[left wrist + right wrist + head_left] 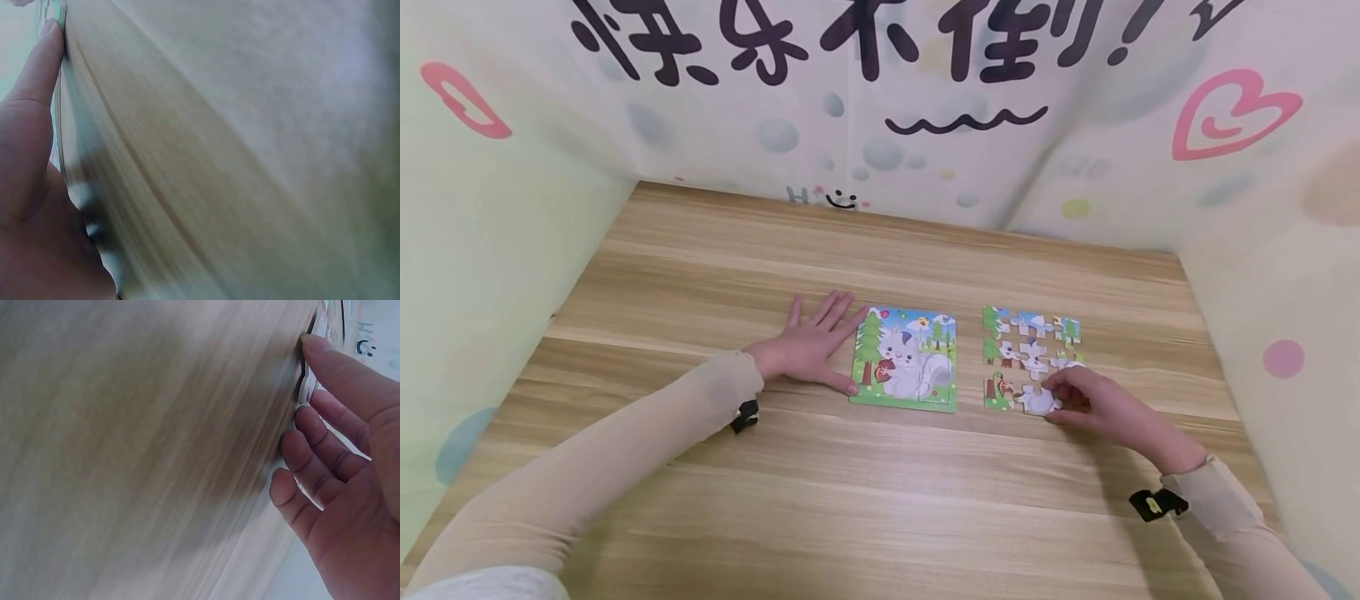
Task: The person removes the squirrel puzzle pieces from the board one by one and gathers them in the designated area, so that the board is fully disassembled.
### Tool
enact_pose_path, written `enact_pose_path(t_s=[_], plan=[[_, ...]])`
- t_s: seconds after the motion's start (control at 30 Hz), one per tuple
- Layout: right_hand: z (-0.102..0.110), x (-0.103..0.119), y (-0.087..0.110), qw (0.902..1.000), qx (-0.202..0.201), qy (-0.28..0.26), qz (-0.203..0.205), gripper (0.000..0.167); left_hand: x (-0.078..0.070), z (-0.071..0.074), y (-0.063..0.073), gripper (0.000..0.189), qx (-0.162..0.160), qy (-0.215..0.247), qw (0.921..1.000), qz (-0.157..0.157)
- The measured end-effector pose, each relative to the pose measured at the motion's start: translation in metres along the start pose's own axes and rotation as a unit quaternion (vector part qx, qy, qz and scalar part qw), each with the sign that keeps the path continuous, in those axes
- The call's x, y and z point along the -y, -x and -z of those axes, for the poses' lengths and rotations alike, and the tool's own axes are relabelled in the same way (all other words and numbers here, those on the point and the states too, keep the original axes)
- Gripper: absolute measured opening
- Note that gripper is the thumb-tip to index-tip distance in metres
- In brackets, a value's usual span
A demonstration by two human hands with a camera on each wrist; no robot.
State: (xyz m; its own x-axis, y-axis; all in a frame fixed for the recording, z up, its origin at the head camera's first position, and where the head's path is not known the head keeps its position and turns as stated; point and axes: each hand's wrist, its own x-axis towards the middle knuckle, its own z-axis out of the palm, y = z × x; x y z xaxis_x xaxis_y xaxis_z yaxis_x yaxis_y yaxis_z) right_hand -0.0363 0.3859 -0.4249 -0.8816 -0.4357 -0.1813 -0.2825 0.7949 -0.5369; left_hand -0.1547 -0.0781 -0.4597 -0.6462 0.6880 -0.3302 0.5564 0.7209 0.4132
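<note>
A square puzzle board (906, 402) with a grey squirrel picture lies flat on the table; the outline of one piece shows at its lower right corner. My left hand (808, 347) lies with fingers spread at the board's left side, thumb and a fingertip at its edge. To the right of the board are loose jigsaw pieces (998, 392), laid out in rows with small gaps. At their lower right my right hand (1093, 402) pinches a grey puzzle piece (1036, 402) between thumb and forefinger. In the right wrist view the thumb (337, 365) touches the piece's edge, its other fingers curled.
The wood-grain table (880, 500) meets a printed cloth backdrop (850, 142) at the back, with cloth sides left and right. Each wrist wears a black strap (1157, 504) over a beige sleeve.
</note>
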Motion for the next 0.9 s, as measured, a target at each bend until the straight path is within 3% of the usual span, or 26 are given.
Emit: enact_pose_path(t_s=[0.3, 0.53, 0.9], plan=[[-0.002, 0.000, -0.002, 0.9998, -0.012, 0.012, 0.014, 0.036, 0.001, 0.000, 0.003, 0.132, -0.002, 0.005, 1.0000, 0.000], [-0.003, 0.019, -0.011, 0.9976, -0.034, 0.043, 0.043, 0.038, 0.001, 0.001, 0.004, 0.132, 0.001, 0.001, 1.0000, 0.002], [-0.013, 0.055, -0.044, 0.9971, 0.010, 0.057, 0.049, 0.039, -0.012, 0.012, 0.010, 0.128, 0.005, -0.006, 1.0000, 0.000]])
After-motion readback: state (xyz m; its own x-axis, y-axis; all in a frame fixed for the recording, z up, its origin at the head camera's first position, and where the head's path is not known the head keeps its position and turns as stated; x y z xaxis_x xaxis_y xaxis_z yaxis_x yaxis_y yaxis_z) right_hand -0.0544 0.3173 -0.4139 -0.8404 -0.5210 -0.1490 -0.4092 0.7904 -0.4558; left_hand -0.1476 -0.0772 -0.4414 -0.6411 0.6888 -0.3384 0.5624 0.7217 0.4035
